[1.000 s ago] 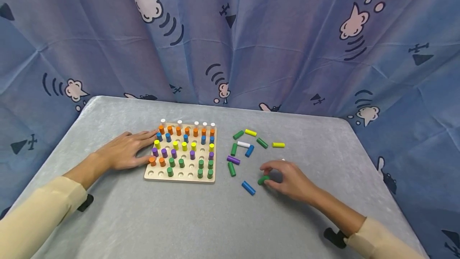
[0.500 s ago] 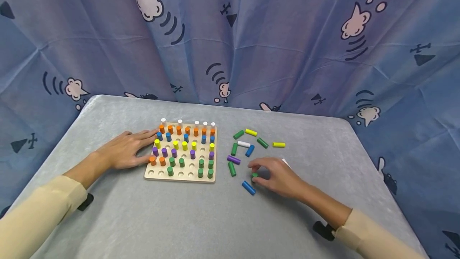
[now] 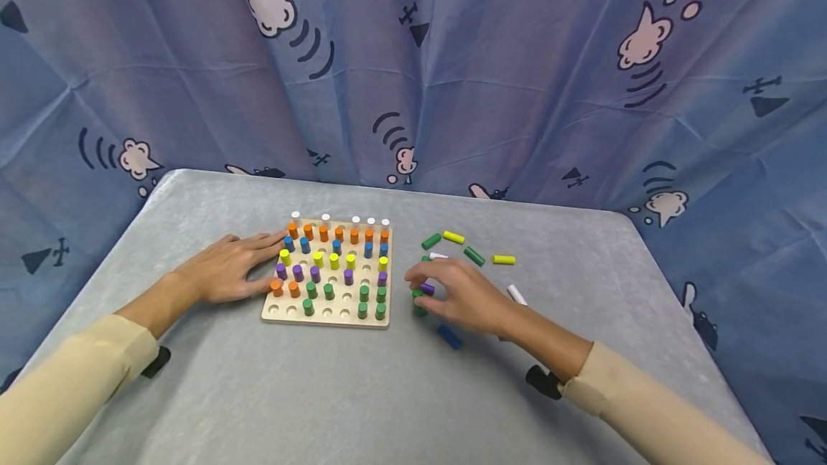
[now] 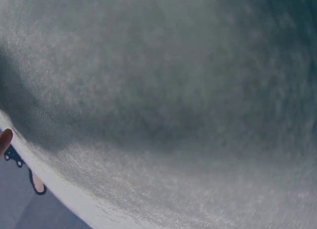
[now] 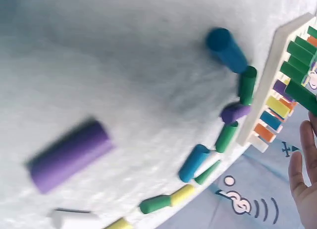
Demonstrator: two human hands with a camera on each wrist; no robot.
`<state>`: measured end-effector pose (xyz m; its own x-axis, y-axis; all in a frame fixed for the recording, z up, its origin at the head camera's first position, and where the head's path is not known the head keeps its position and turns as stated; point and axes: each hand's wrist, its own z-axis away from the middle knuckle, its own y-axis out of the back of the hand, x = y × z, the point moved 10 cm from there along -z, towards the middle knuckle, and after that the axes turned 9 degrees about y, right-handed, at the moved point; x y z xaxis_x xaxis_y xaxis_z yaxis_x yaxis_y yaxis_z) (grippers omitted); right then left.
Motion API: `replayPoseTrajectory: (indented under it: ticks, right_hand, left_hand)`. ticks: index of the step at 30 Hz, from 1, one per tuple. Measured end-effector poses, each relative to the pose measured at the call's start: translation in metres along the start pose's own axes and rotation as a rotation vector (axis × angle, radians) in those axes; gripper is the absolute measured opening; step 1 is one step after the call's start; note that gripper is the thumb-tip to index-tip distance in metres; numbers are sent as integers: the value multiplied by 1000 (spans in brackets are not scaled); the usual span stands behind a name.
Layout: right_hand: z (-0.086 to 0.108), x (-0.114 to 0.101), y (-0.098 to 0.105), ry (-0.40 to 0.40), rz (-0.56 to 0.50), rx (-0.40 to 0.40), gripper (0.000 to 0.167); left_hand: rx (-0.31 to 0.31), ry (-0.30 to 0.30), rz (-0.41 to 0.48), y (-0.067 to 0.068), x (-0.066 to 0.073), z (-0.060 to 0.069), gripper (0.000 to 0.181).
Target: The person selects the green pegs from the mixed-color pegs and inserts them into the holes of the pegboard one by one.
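Observation:
A wooden pegboard (image 3: 342,322) carries rows of white, orange, blue, yellow, purple and green pegs, with several bare holes. My left hand (image 3: 226,268) rests flat at its left edge, fingers extended and thumb against the near-left corner. Right of the board, my right hand (image 3: 468,296) pinches a green peg (image 5: 301,96) between thumb and fingers, above the loose pegs. That hand partly covers a purple peg (image 3: 427,288) and a white peg (image 3: 438,256). Only a fingertip of my left hand shows in the left wrist view.
Loose pegs lie right of the board: a blue peg (image 3: 449,336), a white peg (image 3: 517,295), yellow pegs (image 3: 454,237) and green pegs (image 3: 474,255). A purple peg (image 5: 72,154) lies beneath my right forearm. A patterned blue curtain (image 3: 413,77) hangs behind the grey table (image 3: 310,400).
My right hand has picked up the green peg and carried it left toward the board, uncovering the white peg behind it. My left hand has stayed in place.

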<state>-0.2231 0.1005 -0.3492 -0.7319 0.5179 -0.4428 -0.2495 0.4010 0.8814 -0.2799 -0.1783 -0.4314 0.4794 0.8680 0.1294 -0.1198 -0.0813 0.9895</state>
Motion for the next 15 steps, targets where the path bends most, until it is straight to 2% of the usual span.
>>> replayPoseTrajectory:
  ticks: [8, 15]
  right_hand:
    - [-24, -11, 6, 39, -7, 46, 34]
    - [-41, -18, 3, 59, 3, 89, 30]
  left_hand:
    - [6, -6, 2, 1, 0, 0, 72]
    - [23, -15, 8, 2, 1, 1, 72]
